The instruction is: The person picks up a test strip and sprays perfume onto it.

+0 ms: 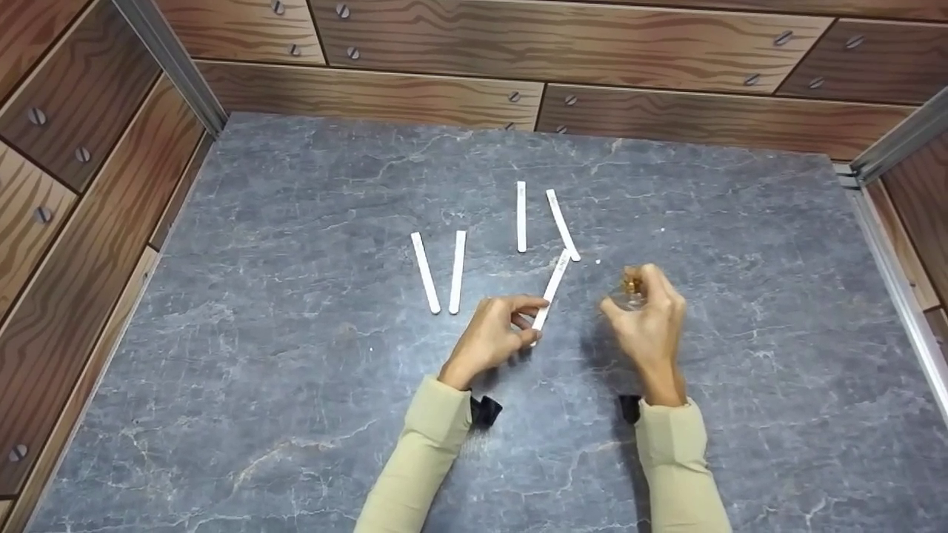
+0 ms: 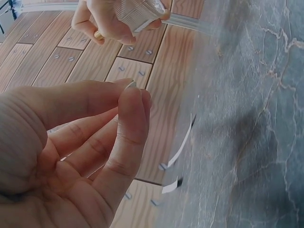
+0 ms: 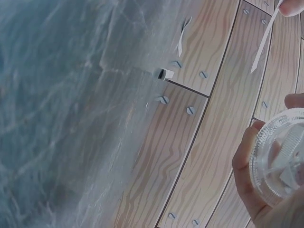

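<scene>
My left hand [image 1: 489, 337] pinches the near end of a white paper strip [image 1: 555, 285] between thumb and fingers. Its far end, with small print, appears by the lower tip of another strip in the head view; whether they touch I cannot tell. To the right, my right hand [image 1: 655, 322] holds a small clear perfume bottle [image 1: 632, 296] with a gold top, raised off the table. In the left wrist view the bottle's ribbed glass [image 2: 140, 14] shows between the fingers. The right wrist view shows its round clear base [image 3: 275, 156] and the held strip [image 3: 266, 40].
Two white strips lie left of centre, one slanted [image 1: 426, 274] and one nearly straight [image 1: 458, 272]. Farther back lie another upright strip [image 1: 521, 217] and a slanted one [image 1: 563, 226]. Wood-patterned panels [image 1: 444, 37] border the grey marbled table [image 1: 259, 355].
</scene>
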`<state>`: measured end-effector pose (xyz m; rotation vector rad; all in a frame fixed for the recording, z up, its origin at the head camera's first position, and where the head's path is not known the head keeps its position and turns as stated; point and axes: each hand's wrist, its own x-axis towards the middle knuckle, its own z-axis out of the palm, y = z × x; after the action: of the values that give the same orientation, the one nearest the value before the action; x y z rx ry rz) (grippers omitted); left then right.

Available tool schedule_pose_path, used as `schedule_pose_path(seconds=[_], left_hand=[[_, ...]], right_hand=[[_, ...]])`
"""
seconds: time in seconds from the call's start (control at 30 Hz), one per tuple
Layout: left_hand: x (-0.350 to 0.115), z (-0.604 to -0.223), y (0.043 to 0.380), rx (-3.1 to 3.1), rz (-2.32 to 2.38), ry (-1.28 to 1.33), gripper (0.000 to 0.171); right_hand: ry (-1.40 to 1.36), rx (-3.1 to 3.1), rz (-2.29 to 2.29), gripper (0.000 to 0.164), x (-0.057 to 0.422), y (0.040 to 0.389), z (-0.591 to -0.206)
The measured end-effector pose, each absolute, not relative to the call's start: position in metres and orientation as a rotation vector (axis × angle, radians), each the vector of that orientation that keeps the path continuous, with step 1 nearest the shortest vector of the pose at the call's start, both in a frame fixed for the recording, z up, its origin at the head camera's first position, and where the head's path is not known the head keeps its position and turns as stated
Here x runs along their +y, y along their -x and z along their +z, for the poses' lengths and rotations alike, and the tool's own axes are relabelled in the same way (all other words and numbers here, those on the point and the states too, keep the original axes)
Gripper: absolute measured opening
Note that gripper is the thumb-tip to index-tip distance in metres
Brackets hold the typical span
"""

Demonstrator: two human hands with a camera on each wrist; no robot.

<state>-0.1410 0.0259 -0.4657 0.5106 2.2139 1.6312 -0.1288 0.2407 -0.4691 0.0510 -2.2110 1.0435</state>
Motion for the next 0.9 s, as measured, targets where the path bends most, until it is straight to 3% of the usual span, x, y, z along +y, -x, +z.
schedule_pose_path(seconds=[0.9], left_hand=[[0.0173, -0.4693, 0.1477, 2.280, 1.629, -0.428, 0.045]], right_hand=[[0.058, -2.160, 1.140, 0.033, 0.2366, 0.1286, -0.4685]])
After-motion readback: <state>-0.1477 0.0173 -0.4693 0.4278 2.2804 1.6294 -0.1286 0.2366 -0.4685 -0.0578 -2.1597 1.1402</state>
